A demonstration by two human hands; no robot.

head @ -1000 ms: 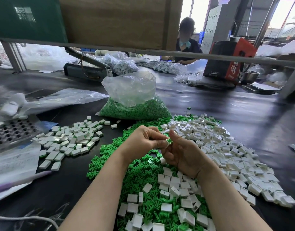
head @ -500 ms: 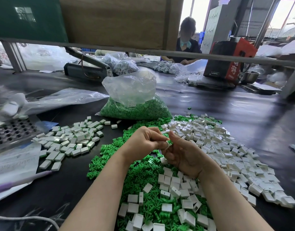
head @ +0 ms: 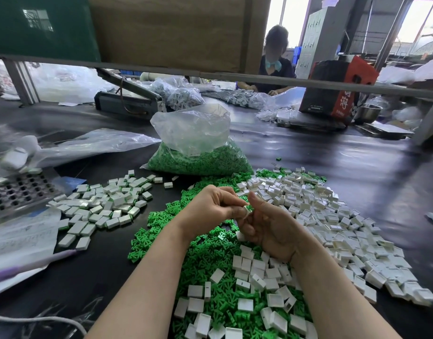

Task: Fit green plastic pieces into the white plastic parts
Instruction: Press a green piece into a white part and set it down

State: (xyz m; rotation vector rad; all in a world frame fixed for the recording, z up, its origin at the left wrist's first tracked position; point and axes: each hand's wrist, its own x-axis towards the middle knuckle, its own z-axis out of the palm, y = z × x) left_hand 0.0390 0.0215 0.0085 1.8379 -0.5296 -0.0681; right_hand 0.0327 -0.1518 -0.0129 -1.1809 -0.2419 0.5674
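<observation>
— What do I have in the hands at this moment?

— My left hand point(head: 211, 210) and my right hand point(head: 267, 226) are together over the middle of the black table point(head: 357, 172). Both pinch one white plastic part point(head: 247, 209) between the fingertips, and a little green shows at its edge, so I judge that a green piece is being pressed in. If it is fully seated I cannot tell; the fingers cover most of it.

— How far is the work?

— Not far, I think. Under my wrists lies the loose heap of green pieces point(head: 210, 260), mixed with white shells. Toward the right edge of the table the big pile of empty white parts point(head: 333, 216) is spread wide. Toward the left edge is a smaller pile of white parts point(head: 105, 206); some show green at the side, so I take these for the finished ones. Behind the hands, toward the far edge, stands the clear bag of green pieces point(head: 198, 155), nearly full. So much more is left than done.

— Any change against half a second ago?

— Very little. The hands stay joined at the same place on the same part, only the fingers have turned slightly. The piles and the bag have not moved.
</observation>
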